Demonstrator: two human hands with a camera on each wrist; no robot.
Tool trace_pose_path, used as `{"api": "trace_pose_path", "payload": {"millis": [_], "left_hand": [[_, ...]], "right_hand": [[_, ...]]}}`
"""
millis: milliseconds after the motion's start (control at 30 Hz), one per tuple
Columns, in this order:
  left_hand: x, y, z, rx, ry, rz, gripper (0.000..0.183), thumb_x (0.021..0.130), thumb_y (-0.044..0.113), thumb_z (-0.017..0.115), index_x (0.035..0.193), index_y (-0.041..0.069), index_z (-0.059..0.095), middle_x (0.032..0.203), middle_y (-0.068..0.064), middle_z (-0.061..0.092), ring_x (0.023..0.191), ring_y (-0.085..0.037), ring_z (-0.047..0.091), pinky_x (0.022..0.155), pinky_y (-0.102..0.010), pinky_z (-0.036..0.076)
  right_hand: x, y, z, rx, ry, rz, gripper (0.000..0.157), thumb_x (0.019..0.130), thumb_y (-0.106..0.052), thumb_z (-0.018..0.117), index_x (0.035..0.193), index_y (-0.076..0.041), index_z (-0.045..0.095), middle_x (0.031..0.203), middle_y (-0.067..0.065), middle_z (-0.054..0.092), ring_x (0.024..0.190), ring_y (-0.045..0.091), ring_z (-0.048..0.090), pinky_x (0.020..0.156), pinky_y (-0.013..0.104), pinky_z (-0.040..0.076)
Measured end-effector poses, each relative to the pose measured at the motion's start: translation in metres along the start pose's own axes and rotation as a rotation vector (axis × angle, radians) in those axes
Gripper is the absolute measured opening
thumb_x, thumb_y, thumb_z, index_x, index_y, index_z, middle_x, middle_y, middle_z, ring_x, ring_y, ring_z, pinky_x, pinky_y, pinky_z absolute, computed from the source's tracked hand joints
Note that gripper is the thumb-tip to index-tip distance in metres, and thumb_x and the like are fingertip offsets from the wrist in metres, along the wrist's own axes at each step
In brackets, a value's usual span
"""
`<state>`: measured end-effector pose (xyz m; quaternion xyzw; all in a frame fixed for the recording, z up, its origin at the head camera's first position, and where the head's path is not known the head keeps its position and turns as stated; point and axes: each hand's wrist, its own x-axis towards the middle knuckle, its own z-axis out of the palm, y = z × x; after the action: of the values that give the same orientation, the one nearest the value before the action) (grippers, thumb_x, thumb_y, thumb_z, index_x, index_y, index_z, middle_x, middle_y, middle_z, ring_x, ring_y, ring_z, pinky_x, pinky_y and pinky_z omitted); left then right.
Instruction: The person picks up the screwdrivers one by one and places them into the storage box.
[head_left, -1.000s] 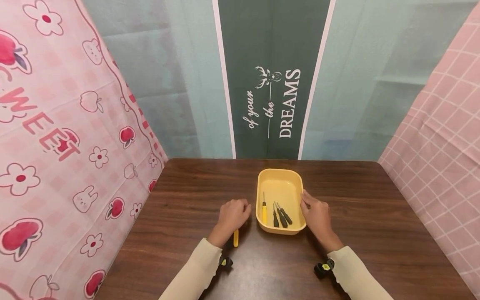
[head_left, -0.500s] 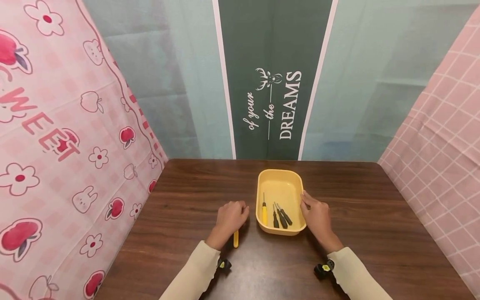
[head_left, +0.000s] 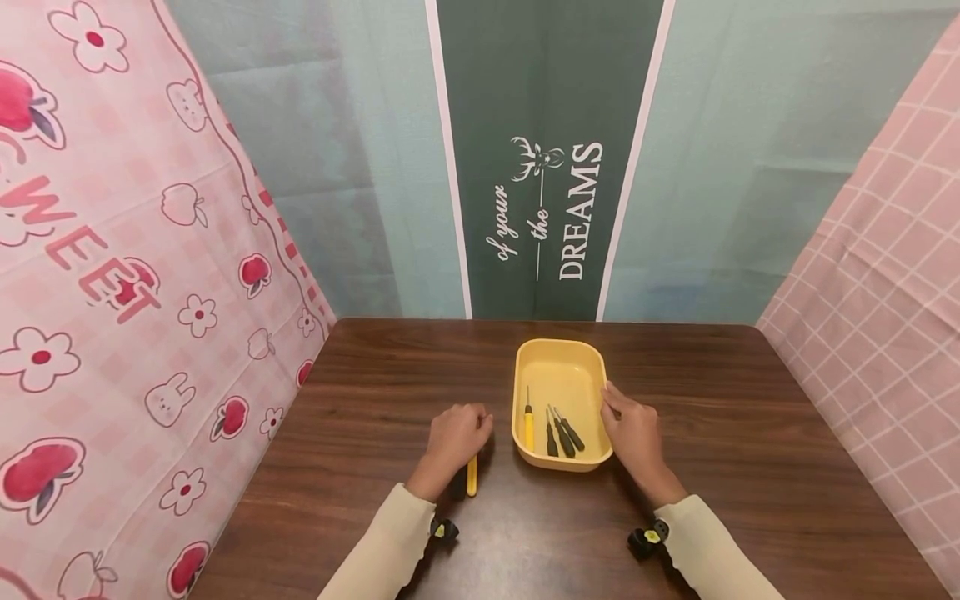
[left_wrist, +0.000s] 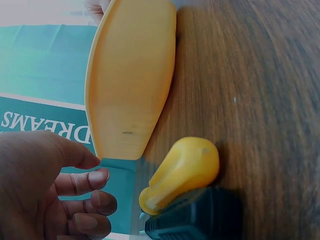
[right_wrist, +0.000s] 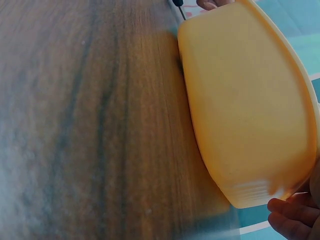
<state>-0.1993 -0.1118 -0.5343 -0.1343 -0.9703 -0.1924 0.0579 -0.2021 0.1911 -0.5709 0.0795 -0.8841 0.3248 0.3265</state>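
Observation:
My right hand [head_left: 633,429] pinches the right rim of a yellow plastic tray [head_left: 562,358]. In the tray lie a yellow-and-black screwdriver [head_left: 528,427] and several black-handled screwdrivers [head_left: 564,437]. To the left of the tray, my left hand [head_left: 453,437] hovers with loosely curled fingers and nothing in them. Under its wrist lies a tool with a yellow handle [head_left: 472,478], its far end hidden by the hand. The left wrist view shows that yellow handle beside a black handle [left_wrist: 195,217]. Seen from the right wrist, the tray wall [right_wrist: 245,100] meets the fingers [right_wrist: 290,220].
A dark wood-grain table [head_left: 360,392] carries everything. A green hanging cloth [head_left: 540,83] stands behind it, with pink patterned cloth [head_left: 187,275] at the left and pink checked cloth [head_left: 885,275] at the right.
My left hand has drifted slightly left, away from the tray. The tray, the tools and my right hand have stayed in place.

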Motion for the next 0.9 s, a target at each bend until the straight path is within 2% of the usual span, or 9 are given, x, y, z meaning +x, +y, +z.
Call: {"api": "trace_pose_path", "payload": {"millis": [267,533,600,667,767,900], "left_hand": [[-0.002,-0.002,-0.004,-0.008,-0.013,-0.018,0.027,0.099,0.029,0.063,0.075,0.017,0.065,0.053,0.008,0.046,0.045,-0.008,0.043,0.043,-0.027,0.035],[-0.004,-0.009,-0.004,0.006,-0.013,-0.025,0.029,0.099,0.029,0.063,0.072,0.018,0.063,0.053,0.009,0.047,0.046,-0.008,0.043,0.044,-0.027,0.035],[-0.004,-0.011,-0.004,0.020,-0.011,-0.029,0.029,0.098,0.029,0.063,0.071,0.019,0.062,0.054,0.009,0.047,0.047,-0.009,0.043,0.045,-0.028,0.035],[-0.005,-0.012,-0.004,0.028,-0.010,-0.034,0.030,0.098,0.030,0.063,0.070,0.019,0.060,0.054,0.008,0.047,0.048,-0.009,0.043,0.046,-0.028,0.036],[-0.006,-0.014,-0.004,0.033,-0.007,-0.030,0.032,0.098,0.029,0.064,0.068,0.020,0.058,0.054,0.008,0.045,0.048,-0.010,0.043,0.046,-0.029,0.035],[-0.008,-0.016,-0.002,0.022,-0.018,-0.033,0.039,0.099,0.029,0.063,0.062,0.020,0.052,0.052,0.008,0.041,0.047,-0.010,0.041,0.045,-0.027,0.033]], "right_hand": [[0.000,-0.001,-0.001,0.000,-0.006,0.009,0.024,0.085,0.003,0.073,0.109,0.004,0.075,0.116,0.017,0.071,0.055,0.016,0.056,0.045,0.027,0.039],[-0.001,-0.001,0.000,-0.005,-0.012,0.016,0.024,0.085,0.003,0.072,0.109,0.004,0.075,0.116,0.017,0.070,0.066,0.023,0.067,0.047,0.034,0.044],[-0.001,0.000,0.000,-0.001,-0.016,0.019,0.024,0.086,0.003,0.072,0.110,0.004,0.075,0.116,0.017,0.070,0.055,0.013,0.058,0.045,0.029,0.040],[-0.001,0.001,0.000,-0.002,-0.014,0.016,0.024,0.086,0.003,0.072,0.110,0.004,0.075,0.116,0.017,0.071,0.051,0.006,0.051,0.044,0.025,0.037],[-0.001,0.002,0.000,0.003,-0.014,0.016,0.024,0.086,0.003,0.072,0.110,0.004,0.075,0.117,0.017,0.071,0.048,0.005,0.040,0.043,0.023,0.034],[-0.001,0.002,0.001,0.009,-0.006,0.011,0.024,0.085,0.003,0.072,0.109,0.004,0.075,0.116,0.018,0.071,0.062,0.021,0.065,0.046,0.030,0.041]]}}
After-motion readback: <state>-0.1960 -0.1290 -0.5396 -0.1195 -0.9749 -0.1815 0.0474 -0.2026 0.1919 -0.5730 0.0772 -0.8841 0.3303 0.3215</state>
